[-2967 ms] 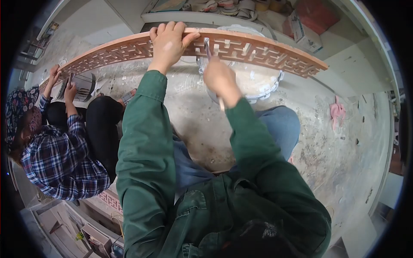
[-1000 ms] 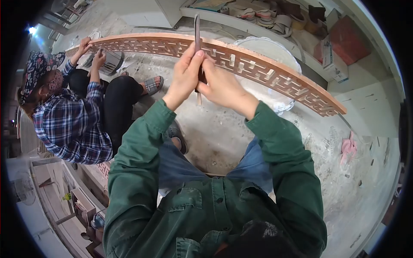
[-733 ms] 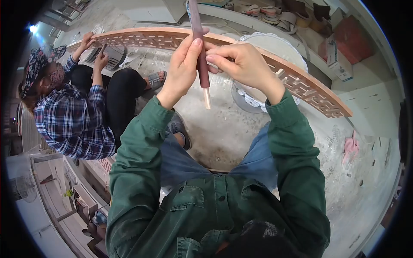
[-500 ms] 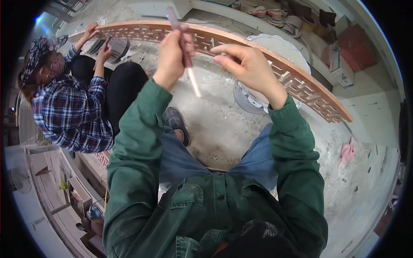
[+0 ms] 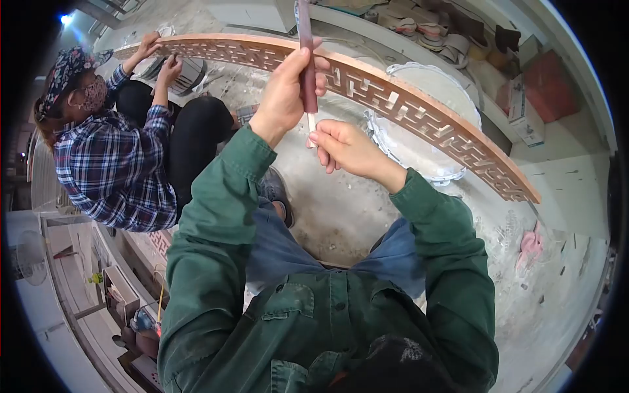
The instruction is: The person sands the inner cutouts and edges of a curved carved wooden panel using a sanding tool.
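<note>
Fretwork panel (image 5: pixel 406 108) in wood is the big one here, a long carved strip running right across in front of the person with the camera, just past their hands. Down at the panel's left end there's a co-worker in a plaid shirt (image 5: pixel 108 173), one hand up on its edge. A ruffle-rimmed container (image 5: pixel 452 177) sits partly behind the right half; can't tell if they touch. Grey bucket (image 5: pixel 191 75) is under the left part. Pink cloth (image 5: pixel 529 245) is crumpled on the near side of the panel's right end. In front of the panel's middle, the left hand (image 5: pixel 285 98) has its fingers curled snugly around a maroon-wrapped stick (image 5: pixel 309 82), pretty much upright in view. Right hand (image 5: pixel 347 147), a bit nearer than the panel, has its fingers pinched together on the stick's pale bottom end (image 5: pixel 311 123).
</note>
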A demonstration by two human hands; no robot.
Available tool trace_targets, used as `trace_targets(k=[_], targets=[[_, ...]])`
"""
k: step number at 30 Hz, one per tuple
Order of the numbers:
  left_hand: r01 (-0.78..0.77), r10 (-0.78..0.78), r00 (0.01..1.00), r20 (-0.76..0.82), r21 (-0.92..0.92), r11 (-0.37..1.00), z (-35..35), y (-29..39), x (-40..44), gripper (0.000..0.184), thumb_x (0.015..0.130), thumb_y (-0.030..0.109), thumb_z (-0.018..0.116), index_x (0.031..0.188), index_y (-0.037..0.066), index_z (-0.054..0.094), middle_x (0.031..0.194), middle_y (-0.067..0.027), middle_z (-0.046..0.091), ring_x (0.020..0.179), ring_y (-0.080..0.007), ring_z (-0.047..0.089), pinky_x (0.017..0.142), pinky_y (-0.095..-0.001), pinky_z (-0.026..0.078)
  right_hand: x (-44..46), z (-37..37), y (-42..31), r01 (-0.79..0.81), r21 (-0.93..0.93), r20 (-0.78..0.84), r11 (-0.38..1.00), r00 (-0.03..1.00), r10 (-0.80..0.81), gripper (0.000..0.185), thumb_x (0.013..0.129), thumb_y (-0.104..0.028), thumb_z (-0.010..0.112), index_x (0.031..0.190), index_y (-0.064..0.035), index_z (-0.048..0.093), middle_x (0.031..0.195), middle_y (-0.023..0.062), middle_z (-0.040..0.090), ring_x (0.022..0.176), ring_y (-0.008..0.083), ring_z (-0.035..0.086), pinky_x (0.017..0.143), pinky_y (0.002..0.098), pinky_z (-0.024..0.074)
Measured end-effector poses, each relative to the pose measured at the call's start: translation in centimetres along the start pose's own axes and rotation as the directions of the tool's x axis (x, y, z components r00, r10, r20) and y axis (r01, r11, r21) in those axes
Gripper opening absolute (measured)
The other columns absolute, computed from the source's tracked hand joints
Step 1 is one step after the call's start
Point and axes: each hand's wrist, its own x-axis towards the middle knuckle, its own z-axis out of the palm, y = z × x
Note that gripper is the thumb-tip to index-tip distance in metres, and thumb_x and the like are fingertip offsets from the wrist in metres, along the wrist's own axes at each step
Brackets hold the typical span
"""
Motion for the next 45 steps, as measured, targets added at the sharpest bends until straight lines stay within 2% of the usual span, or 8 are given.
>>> trace_targets(k=[13, 19, 22, 25, 31, 33, 36, 45], targets=[[0.037, -0.055, 0.991, 0.126, 0.145, 0.989, 2.8, -0.5, -2.5, 0.046, 0.105, 0.032, 0.044, 0.142, 0.005, 0.045, 0.085, 0.0025, 0.052, 0.061, -0.0043, 0.043, 0.054, -0.0188, 0.036, 0.3, 0.0, 1.6, 0.022, 0.104, -0.048, 0.994, 0.999, -0.017, 0.022, 0.102, -0.022, 0.049, 0.102, -0.0011, 0.056, 0.079, 0.0060, 0.062, 0.062, 0.0150, 0.063, 0.055, 0.0276, 0.0505], [-0.006, -0.022, 0.989, 0.146, 0.189, 0.982, 3.3, -0.7, -2.6, 0.043, 0.106, 0.031, 0.042, 0.142, 0.007, 0.047, 0.083, 0.0042, 0.051, 0.060, -0.0023, 0.042, 0.051, -0.0164, 0.035, 0.1, -0.1, 1.5, -0.009, 0.369, -0.010, 0.929, 1.000, 0.014, 0.027, 0.094, -0.023, 0.062, 0.103, 0.0015, 0.056, 0.083, 0.0084, 0.062, 0.068, 0.0185, 0.067, 0.061, 0.0286, 0.0561], [-0.007, -0.033, 0.987, 0.158, 0.243, 0.970, 3.5, -0.9, -3.0, 0.044, 0.106, 0.031, 0.043, 0.143, 0.007, 0.045, 0.084, 0.0031, 0.050, 0.061, -0.0032, 0.041, 0.053, -0.0172, 0.035, 0.2, -0.3, 1.8, -0.003, 0.357, -0.014, 0.934, 1.000, 0.008, 0.029, 0.092, -0.023, 0.065, 0.103, 0.0025, 0.058, 0.083, 0.0086, 0.063, 0.070, 0.0193, 0.068, 0.060, 0.0290, 0.0567], [-0.008, -0.044, 0.986, 0.162, 0.310, 0.951, 4.0, -1.5, -3.4, 0.042, 0.106, 0.029, 0.043, 0.142, 0.007, 0.047, 0.082, 0.0029, 0.050, 0.060, -0.0027, 0.040, 0.050, -0.0173, 0.033, 0.3, -0.3, 2.2, -0.015, 0.294, -0.013, 0.956, 1.000, 0.019, 0.033, 0.092, -0.025, 0.065, 0.105, 0.0042, 0.059, 0.084, 0.0107, 0.065, 0.068, 0.0192, 0.068, 0.058, 0.0298, 0.0562], [0.062, -0.112, 0.984, 0.137, 0.326, 0.943, 2.9, -0.8, -3.0, 0.037, 0.106, 0.029, 0.043, 0.136, 0.008, 0.053, 0.072, 0.0055, 0.047, 0.051, -0.0011, 0.033, 0.043, -0.0171, 0.026, -1.1, -4.5, -1.4, -0.036, -0.289, 0.027, 0.957, 0.999, 0.046, 0.045, 0.090, -0.038, 0.067, 0.112, 0.0009, 0.060, 0.081, 0.0088, 0.067, 0.063, 0.0158, 0.066, 0.052, 0.0275, 0.0519], [0.119, -0.198, 0.965, 0.173, 0.383, 0.916, 2.4, -0.3, -3.2, 0.037, 0.107, 0.030, 0.042, 0.135, 0.008, 0.053, 0.073, 0.0060, 0.046, 0.050, -0.0010, 0.032, 0.043, -0.0170, 0.024, -2.1, -6.4, -3.3, -0.018, -0.107, -0.192, 0.994, 0.981, -0.003, 0.039, 0.094, -0.037, 0.065, 0.120, -0.0083, 0.058, 0.081, 0.0052, 0.066, 0.062, 0.0118, 0.065, 0.050, 0.0235, 0.0501], [0.195, -0.334, 0.907, 0.256, 0.447, 0.873, 2.0, -0.6, -3.8, 0.038, 0.107, 0.031, 0.041, 0.134, 0.008, 0.054, 0.073, 0.0064, 0.046, 0.049, -0.0007, 0.032, 0.042, -0.0173, 0.023, -2.9, -8.9, -3.9, 0.257, 0.338, -0.387, 0.905, 0.915, -0.115, 0.026, 0.100, -0.027, 0.056, 0.113, -0.0047, 0.059, 0.073, 0.0007, 0.061, 0.056, 0.0092, 0.060, 0.049, 0.0207, 0.0479], [0.279, -0.504, 0.785, 0.361, 0.520, 0.807, 2.7, 1.7, -5.8, 0.054, 0.106, 0.030, 0.041, 0.155, 0.014, 0.026, 0.079, -0.0014, 0.057, 0.057, -0.0056, 0.053, 0.051, -0.0178, 0.043, -3.0, -9.2, -2.0, 0.299, 0.355, -0.289, 0.886, 0.936, -0.200, 0.022, 0.101, -0.025, 0.055, 0.104, -0.0047, 0.062, 0.067, 0.0013, 0.059, 0.052, 0.0102, 0.058, 0.049, 0.0223, 0.0477]])
